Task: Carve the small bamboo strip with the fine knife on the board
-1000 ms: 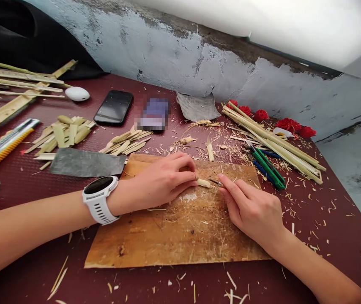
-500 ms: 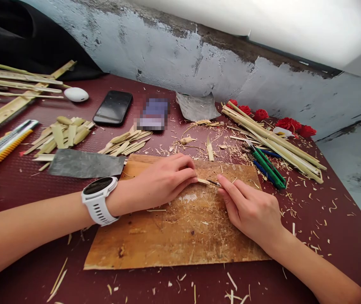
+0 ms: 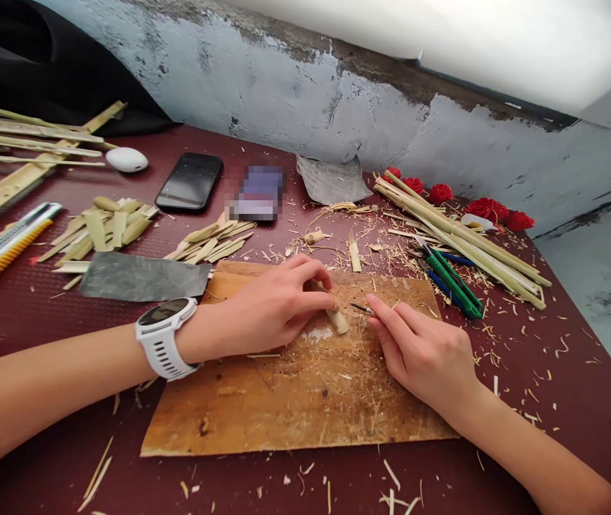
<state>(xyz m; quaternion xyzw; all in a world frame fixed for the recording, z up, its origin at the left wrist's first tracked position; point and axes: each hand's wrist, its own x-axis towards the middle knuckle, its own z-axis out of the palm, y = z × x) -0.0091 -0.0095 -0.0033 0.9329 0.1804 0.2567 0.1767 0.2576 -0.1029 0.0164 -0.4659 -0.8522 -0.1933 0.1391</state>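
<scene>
My left hand (image 3: pixel 278 304), with a white watch (image 3: pixel 169 336) on the wrist, pinches a short pale piece of plant stalk (image 3: pixel 338 319) between thumb and fingers. The stalk's near end points toward me, just above the wooden board (image 3: pixel 284 408). My right hand (image 3: pixel 426 350) is closed around a thin carving knife (image 3: pixel 362 309); its small dark blade points left at the stalk, a short gap apart. Most of the knife's handle is hidden inside the fingers. Both hands are over the board, which is scratched and scattered with fine shavings.
Behind the board lie cut stalk slivers (image 3: pixel 212 239), a grey sheet strip (image 3: pixel 144 277) and two phones, one black (image 3: pixel 189 182). A yellow box cutter (image 3: pixel 8 247) is at left. Green-handled pliers (image 3: pixel 453 282), long stalks (image 3: pixel 461 239) and red flowers (image 3: pixel 485 209) lie at right.
My left fingers have turned the stalk piece, so its end now points toward me instead of at the blade. The right hand with the knife has hardly moved.
</scene>
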